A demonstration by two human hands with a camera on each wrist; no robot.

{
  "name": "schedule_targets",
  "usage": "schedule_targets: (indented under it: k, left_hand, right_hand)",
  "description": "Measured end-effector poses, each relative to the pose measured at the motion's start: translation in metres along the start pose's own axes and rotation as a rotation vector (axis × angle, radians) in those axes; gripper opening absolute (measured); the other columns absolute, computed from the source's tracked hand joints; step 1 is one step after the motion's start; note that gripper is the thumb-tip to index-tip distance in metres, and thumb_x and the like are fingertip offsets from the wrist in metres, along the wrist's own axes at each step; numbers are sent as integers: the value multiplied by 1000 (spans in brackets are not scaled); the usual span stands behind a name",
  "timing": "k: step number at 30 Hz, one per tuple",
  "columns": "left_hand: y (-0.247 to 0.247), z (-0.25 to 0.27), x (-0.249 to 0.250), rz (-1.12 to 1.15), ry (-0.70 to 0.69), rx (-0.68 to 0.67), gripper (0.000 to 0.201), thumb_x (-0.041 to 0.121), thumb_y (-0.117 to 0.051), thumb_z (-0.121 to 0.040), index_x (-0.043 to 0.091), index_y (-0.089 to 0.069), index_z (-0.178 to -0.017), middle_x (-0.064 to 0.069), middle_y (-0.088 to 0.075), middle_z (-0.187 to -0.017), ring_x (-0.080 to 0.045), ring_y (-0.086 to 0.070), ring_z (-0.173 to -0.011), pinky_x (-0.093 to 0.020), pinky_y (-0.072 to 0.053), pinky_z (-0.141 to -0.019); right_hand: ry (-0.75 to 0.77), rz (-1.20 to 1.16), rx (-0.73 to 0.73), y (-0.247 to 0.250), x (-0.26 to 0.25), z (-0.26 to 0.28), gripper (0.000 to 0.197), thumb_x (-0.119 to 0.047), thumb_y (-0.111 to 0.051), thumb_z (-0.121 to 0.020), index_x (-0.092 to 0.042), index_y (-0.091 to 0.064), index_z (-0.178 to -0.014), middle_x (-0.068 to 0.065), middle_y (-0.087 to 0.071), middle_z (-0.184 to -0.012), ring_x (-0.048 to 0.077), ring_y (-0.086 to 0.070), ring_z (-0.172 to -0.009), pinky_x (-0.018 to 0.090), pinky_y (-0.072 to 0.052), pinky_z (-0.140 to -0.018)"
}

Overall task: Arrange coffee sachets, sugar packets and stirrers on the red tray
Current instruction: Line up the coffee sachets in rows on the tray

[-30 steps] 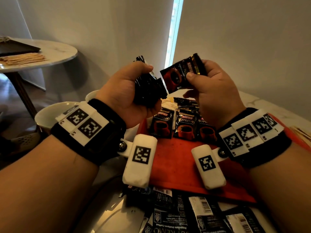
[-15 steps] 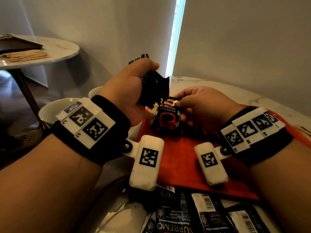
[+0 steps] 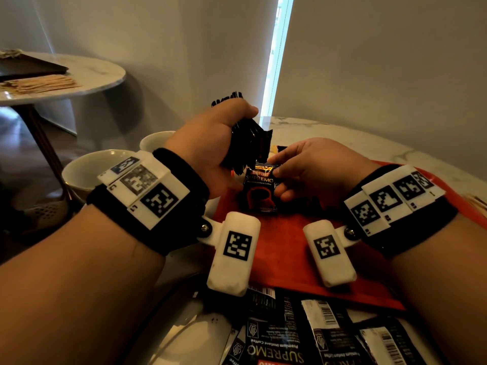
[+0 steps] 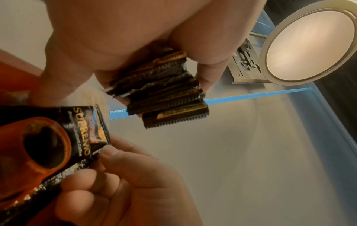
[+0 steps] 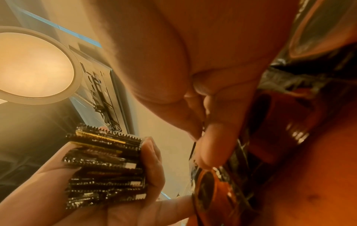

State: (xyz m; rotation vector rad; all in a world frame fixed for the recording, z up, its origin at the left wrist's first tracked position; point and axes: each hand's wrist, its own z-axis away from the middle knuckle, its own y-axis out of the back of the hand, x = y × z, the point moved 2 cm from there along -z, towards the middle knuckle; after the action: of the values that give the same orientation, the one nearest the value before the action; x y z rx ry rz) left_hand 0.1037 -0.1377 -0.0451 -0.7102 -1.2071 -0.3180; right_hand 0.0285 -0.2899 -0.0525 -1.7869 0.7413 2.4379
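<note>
Sachet now down at the tray
Your right hand (image 3: 311,167) pinches one sachet (image 3: 261,189) lowered onto the red tray (image 3: 284,248); left hand (image 3: 208,151) grips the stack (image 3: 247,146).

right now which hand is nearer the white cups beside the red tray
Left. The left hand, gripping a stack of coffee sachets, is raised just right of the white cups. The right hand is farther right, over the red tray, pinching one Kopiko Supremo sachet.

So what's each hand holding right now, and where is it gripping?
Left hand grips a stack of sachets around its middle. Right hand pinches one coffee sachet by its top corner.
</note>
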Motion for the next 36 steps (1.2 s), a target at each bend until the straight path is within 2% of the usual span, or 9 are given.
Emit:
schedule_targets:
  k: [6, 10, 13, 18, 22, 26, 29, 31, 36]
  left_hand:
    - [-1, 1, 0, -11, -17, 51, 34, 36, -67, -86, 12, -59, -108, -14, -64, -89, -33, -64, -85, -60, -45, -94]
    - [-2, 3, -1, -17, -7, 55, 33, 36, -68, -85, 12, -59, -106, -12, -65, -84, -32, -65, -78, -51, -55, -78]
    - [-1, 4, -2, -27, 2, 61, 33, 37, -68, -84, 14, -60, -106, -8, -67, -79, -29, -64, -77, -38, -49, -64]
    - [-3, 7, 1, -26, -38, 108, 31, 34, -68, -87, 14, -62, -109, -10, -67, -89, -28, -64, -84, -41, -48, -73]
    - [-6, 10, 4, 40, -108, 130, 21, 29, -64, -91, 12, -59, -103, -11, -61, -91, -26, -61, -86, -44, -47, -81]
    - [-10, 13, 8, 158, -154, 62, 28, 27, -60, -93, 7, -56, -112, -16, -57, -97, -30, -57, -85, -41, -47, -78]
    - [-10, 15, 8, 209, -140, -15, 47, 29, -58, -93, 2, -54, -132, -17, -62, -103, -27, -67, -77, -36, -54, -71]
    - [-9, 16, 8, 246, -120, -84, 54, 31, -57, -94, 3, -52, -139, -17, -65, -104, -27, -70, -75, -36, -58, -67]
    - [-10, 17, 7, 275, -82, -187, 51, 37, -47, -100, 4, -54, -138, -20, -69, -113, -31, -73, -87, -40, -60, -69]
  right_hand:
    - [11, -14, -6, -2, -1, 1, 26, 9, -62, -89, 0, -62, -114, 30, -69, -97, 27, -71, -63, 36, -62, -61]
    - [18, -9, -7, -2, -2, 2, 28, 9, -60, -90, -1, -61, -116, 30, -67, -95, 27, -71, -63, 39, -63, -63]
    - [27, 10, -5, -2, -2, 4, 28, 9, -59, -91, -2, -60, -116, 32, -67, -99, 27, -71, -63, 40, -63, -65]
    - [59, 20, 13, 0, -2, 4, 24, 8, -59, -90, -3, -62, -112, 28, -67, -95, 25, -72, -62, 37, -63, -60]
    - [184, 55, 48, 7, -6, 1, 20, 1, -62, -91, -10, -67, -107, 15, -67, -90, 17, -65, -58, 29, -52, -51]
    - [402, 32, 34, 14, -16, 3, 34, -15, -70, -79, -25, -68, -111, 5, -66, -97, 15, -63, -74, 31, -49, -60]
    - [528, 1, -56, 16, -24, 8, 62, -28, -79, -66, -34, -58, -123, 3, -59, -123, 19, -64, -106, 37, -55, -85]
    - [602, -5, -86, 15, -25, 11, 71, -35, -85, -57, -35, -55, -122, 0, -55, -133, 21, -56, -124, 46, -54, -96]
    - [709, -72, -164, 10, -25, 15, 58, -24, -81, -65, -25, -62, -120, 5, -59, -137, 26, -53, -133, 54, -51, -101]
